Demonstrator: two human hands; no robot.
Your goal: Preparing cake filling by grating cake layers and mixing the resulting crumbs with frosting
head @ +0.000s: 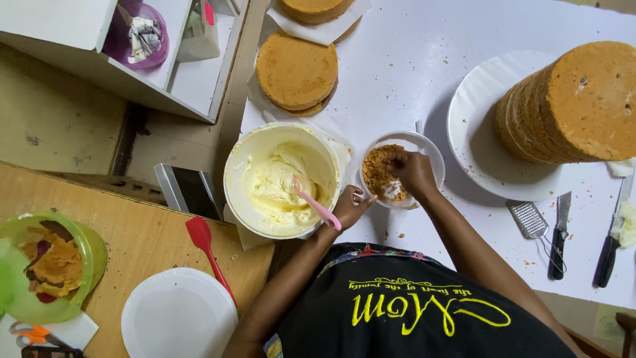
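White tabletop (pixel 424 59), flour-dusted, cake layers at far side.

Item: small clear glass bowl (pixel 430 149) of brown cake crumbs (pixel 377 171), near centre. Crumbs judged light, loose, crumbly; bowl rigid, best gripped at rim.

My right hand (pixel 412 171): fingers pinched together in the crumbs.

My left hand (pixel 349 207): half-curled, steadying the bowl's near-left rim, beside a pink spatula (pixel 317 205).

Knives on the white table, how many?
2. One black-handled knife lies just right of the small metal grater, below the white plate. A second black-handled knife, smeared with cream, lies near the right edge. Others may be out of frame.
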